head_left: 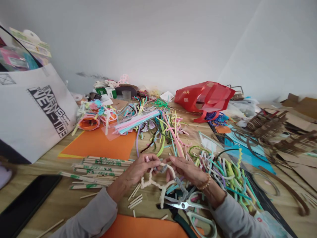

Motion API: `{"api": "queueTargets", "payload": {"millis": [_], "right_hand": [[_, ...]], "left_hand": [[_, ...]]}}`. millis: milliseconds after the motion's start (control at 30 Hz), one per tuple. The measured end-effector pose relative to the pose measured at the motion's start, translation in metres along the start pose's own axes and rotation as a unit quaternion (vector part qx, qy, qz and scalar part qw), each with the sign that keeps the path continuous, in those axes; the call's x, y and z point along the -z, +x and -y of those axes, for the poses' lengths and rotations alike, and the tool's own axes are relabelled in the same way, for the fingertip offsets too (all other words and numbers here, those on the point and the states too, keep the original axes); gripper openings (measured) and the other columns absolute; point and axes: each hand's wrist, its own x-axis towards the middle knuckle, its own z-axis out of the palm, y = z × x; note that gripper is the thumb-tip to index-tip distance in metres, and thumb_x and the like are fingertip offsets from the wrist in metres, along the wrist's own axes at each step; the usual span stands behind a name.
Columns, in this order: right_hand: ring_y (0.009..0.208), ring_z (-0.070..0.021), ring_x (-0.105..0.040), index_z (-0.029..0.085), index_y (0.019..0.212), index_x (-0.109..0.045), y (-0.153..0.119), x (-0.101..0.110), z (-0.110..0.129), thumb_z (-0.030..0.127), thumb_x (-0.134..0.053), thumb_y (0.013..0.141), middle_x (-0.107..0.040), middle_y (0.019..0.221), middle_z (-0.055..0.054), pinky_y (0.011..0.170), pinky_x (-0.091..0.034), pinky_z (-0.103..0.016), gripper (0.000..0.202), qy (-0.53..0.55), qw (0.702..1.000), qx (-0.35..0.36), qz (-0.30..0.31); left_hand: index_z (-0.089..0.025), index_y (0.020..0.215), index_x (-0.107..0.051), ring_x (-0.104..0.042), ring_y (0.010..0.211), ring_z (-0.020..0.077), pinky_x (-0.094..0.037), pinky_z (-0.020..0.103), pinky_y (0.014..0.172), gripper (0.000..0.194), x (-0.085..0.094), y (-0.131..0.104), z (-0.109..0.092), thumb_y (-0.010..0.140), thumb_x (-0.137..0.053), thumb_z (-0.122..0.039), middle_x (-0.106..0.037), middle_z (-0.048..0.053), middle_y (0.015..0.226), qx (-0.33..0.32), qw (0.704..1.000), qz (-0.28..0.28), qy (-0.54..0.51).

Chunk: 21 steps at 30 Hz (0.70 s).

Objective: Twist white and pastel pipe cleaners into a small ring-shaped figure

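Observation:
Between my two hands hangs a loop of bent pipe cleaners (163, 188), cream-white with grey pieces twisted in. My left hand (138, 168) pinches its upper left side, thumb and fingers pressed together. On the upper right, my right hand (187, 168) grips the same piece, its fingertips partly hidden behind the curve. Below the loop's lower right lie scissors (198, 211) with pale handles, blades pointing left, and a dark-handled tool (182, 221) lies partly under them. Short wooden stick pieces (135, 201) rest on the table under my left hand.
Wrapped chopsticks (99, 170) and a black phone (29, 201) lie at left, near a large white bag (37, 109). Loose pipe cleaners (225, 172) pile up at right. Orange sheets (99, 143) lie behind the chopsticks. A red bag (205, 97) stands at the back.

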Motion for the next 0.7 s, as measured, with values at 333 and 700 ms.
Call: {"api": "queueTargets", "payload": {"millis": [333, 700], "right_hand": [[0.060, -0.0101, -0.060, 0.016, 0.088, -0.065, 0.005, -0.002, -0.004, 0.040, -0.077, 0.070, -0.066, 0.073, 0.000, 0.057, -0.044, -0.021, 0.032, 0.064, 0.994, -0.002, -0.090], [0.071, -0.0122, -0.059, 0.017, 0.089, -0.064, 0.009, -0.003, -0.002, 0.028, -0.082, 0.063, -0.068, 0.081, -0.002, 0.065, -0.044, -0.022, 0.034, 0.053, 0.984, 0.072, -0.153]], "left_hand": [[-0.015, 0.081, -0.068, -0.058, 0.056, 0.0103, -0.040, 0.019, 0.052, 0.021, -0.001, 0.001, 0.006, 0.069, -0.076, -0.030, -0.063, -0.001, 0.066, 0.002, 0.999, -0.034, -0.027], [-0.018, 0.103, -0.062, -0.067, 0.075, 0.0168, -0.048, 0.024, 0.065, 0.039, 0.004, 0.005, 0.022, 0.069, -0.077, -0.025, -0.070, 0.004, 0.091, 0.018, 0.997, -0.030, -0.075]]}}
